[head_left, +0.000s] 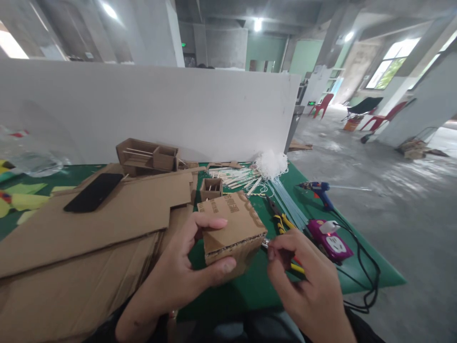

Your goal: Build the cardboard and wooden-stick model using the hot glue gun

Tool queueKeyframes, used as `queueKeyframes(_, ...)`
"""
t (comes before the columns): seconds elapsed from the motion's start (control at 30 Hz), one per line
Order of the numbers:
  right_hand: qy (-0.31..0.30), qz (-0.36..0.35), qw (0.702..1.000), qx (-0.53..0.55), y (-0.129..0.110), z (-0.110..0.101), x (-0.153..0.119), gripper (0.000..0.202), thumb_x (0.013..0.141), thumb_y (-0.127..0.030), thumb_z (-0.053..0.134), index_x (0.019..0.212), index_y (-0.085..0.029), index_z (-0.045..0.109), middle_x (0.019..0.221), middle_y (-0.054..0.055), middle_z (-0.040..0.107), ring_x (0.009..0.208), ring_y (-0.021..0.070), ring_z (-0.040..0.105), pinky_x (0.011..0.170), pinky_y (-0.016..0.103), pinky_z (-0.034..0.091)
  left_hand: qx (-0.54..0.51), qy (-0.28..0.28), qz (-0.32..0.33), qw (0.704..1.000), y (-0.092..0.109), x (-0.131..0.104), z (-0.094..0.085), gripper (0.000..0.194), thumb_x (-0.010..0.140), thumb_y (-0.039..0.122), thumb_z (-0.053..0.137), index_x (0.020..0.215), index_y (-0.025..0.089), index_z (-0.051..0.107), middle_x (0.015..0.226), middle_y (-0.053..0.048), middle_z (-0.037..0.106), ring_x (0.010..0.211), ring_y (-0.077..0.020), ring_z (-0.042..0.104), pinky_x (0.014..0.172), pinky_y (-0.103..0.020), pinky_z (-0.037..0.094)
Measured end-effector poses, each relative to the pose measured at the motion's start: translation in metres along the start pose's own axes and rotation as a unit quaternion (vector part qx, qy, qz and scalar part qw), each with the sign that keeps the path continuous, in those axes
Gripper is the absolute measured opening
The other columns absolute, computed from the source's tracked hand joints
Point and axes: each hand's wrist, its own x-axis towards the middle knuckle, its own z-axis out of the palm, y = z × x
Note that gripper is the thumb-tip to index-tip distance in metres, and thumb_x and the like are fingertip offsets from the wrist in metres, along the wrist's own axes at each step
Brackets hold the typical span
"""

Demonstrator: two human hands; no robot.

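A small cardboard box (232, 219) with brown print on top is tilted above the green table. My left hand (193, 257) grips it from the left, thumb on the near side and fingers over the top. My right hand (303, 276) is closed in a pinch just right of the box. A small shiny bit shows at its fingertips by the box's edge, too small to name. Behind that hand lie pliers (276, 214) with yellow and black handles, partly covered. A smaller open cardboard box (211, 188) stands behind the held one.
Cardboard sheets (135, 200) with a black phone (94, 192) fill the left. Behind stand a cardboard compartment box (147, 156), paper-wrapped sticks (232, 177) and white string (271, 164). Right are glue sticks (291, 202), a blue glue gun (321, 190) and a purple power strip (330, 243) with cables.
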Motion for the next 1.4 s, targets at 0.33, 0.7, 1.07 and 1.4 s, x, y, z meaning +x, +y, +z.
queueKeyframes(0.33,0.009,0.006,0.996,0.092,-0.001,-0.009,-0.005,0.015,0.085,-0.008,0.056,0.085,-0.023,0.057,0.096,0.004,0.06,0.092,0.0174,0.061,0.073,0.027,0.051,-0.021,0.02,-0.037,0.999,0.009,-0.001,0.004,0.039,0.077,0.034,0.078,0.109,0.027,0.056,0.107,-0.002,0.066,0.099,-0.0205,0.066,0.084,-0.029,0.054)
queueKeyframes(0.7,-0.02,-0.036,0.969,0.244,-0.005,-0.006,-0.015,0.033,0.079,0.003,0.051,0.096,-0.024,0.059,0.102,0.005,0.071,0.075,0.0153,0.068,0.066,0.028,0.057,0.011,0.004,-0.002,1.0,0.003,0.001,0.0,0.041,0.079,0.033,0.077,0.113,0.027,0.057,0.108,-0.003,0.065,0.095,-0.0183,0.066,0.081,-0.027,0.055)
queueKeyframes(1.07,-0.023,-0.029,0.962,0.269,-0.005,-0.006,-0.009,0.021,0.088,-0.006,0.048,0.094,-0.023,0.059,0.077,0.004,0.065,0.066,0.0159,0.062,0.058,0.028,0.049,0.005,0.006,-0.002,1.0,0.001,-0.001,0.0,0.042,0.078,0.034,0.078,0.114,0.028,0.057,0.108,-0.004,0.065,0.097,-0.0198,0.066,0.083,-0.029,0.056)
queueKeyframes(1.4,-0.051,0.006,0.96,0.277,0.003,-0.006,-0.017,0.016,0.094,-0.013,0.045,0.09,-0.023,0.057,0.076,0.002,0.064,0.068,0.0147,0.061,0.06,0.026,0.049,-0.014,0.024,-0.036,0.999,0.008,-0.001,0.003,0.041,0.076,0.037,0.079,0.11,0.026,0.059,0.108,-0.004,0.066,0.098,-0.0209,0.065,0.087,-0.033,0.055)
